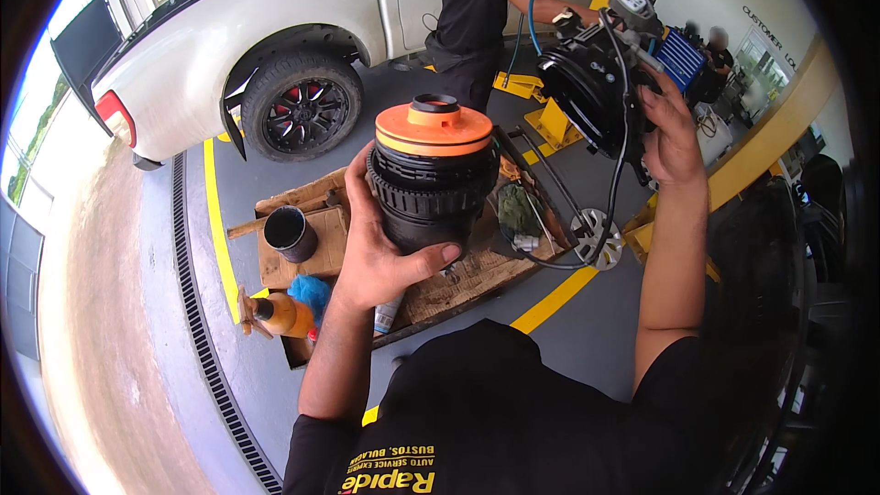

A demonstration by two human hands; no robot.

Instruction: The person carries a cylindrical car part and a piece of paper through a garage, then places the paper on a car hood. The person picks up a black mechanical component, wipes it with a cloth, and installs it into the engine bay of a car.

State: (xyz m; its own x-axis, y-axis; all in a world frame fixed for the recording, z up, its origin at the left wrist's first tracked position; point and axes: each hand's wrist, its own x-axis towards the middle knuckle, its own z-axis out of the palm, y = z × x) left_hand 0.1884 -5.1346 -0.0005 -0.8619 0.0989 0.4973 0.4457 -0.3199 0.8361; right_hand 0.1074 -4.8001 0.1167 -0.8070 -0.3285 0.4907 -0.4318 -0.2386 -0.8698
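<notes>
My left hand point(378, 266) is wrapped round a black ribbed canister point(429, 194), held upright in front of me. Out of its top stands an orange filter element point(434, 128) with a dark ring round it and a black centre neck. Raised at the right, my right hand point(676, 133) grips a black rounded housing point(587, 96), tilted, with a grey fitting point(632, 5) at its upper end. A black cable point(627, 101) hangs from the housing and loops downward. The canister and the housing are apart. My right fingers are partly hidden behind the housing.
Below my hands lies a cardboard-lined tray point(449, 298) with a dark cup point(291, 234), an orange spray bottle point(284, 313) and a blue cloth point(310, 295). A person point(472, 18) stands beside a silver pickup point(302, 0). Yellow lift posts point(765, 160) rise at the right.
</notes>
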